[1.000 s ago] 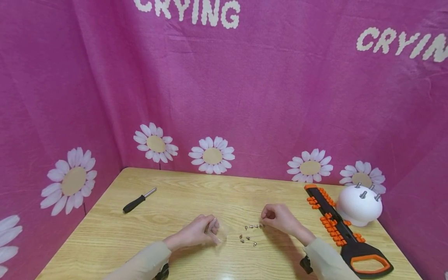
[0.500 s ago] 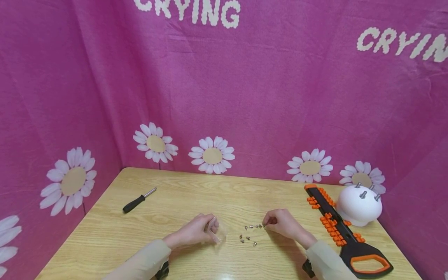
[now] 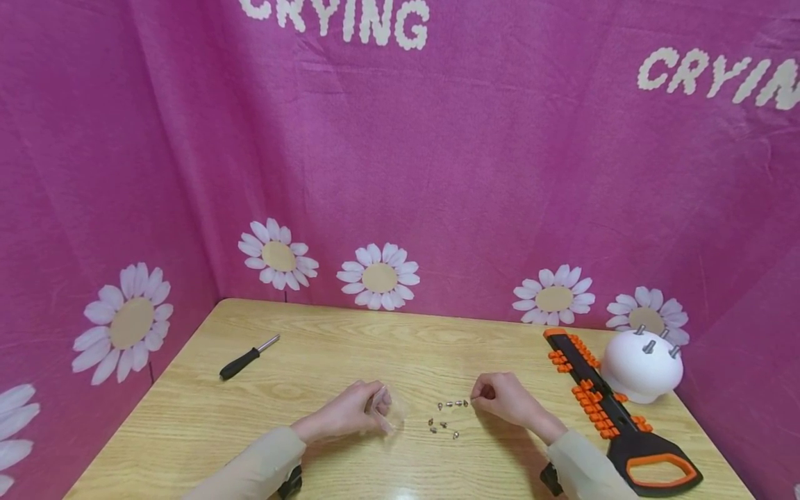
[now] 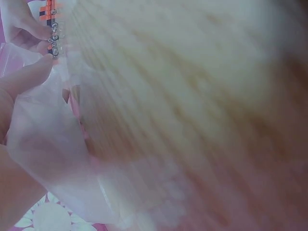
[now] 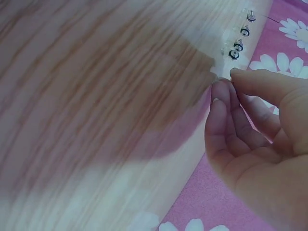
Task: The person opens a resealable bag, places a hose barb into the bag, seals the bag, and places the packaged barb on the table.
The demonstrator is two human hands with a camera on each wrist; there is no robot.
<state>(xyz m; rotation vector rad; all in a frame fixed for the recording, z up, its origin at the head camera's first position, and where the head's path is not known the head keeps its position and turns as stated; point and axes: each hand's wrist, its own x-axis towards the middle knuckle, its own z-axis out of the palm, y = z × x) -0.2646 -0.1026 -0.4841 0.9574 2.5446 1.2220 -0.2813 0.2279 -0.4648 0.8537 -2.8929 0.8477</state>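
Tabletop (image 3: 350,344) bare between screwdriver (image 3: 247,358) and screws (image 3: 451,414).

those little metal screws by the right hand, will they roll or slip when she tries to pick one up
Probably both. The screws are tiny, shiny and round-bodied, so on the smooth wooden table a nudge would likely roll or scatter them. They look light, and the right hand would need a fingertip pinch, which may slip.

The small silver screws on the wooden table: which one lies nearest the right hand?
The small silver screw at the right end of the row of four, just beside the right hand fingertips. The other screws lie scattered nearer the person.
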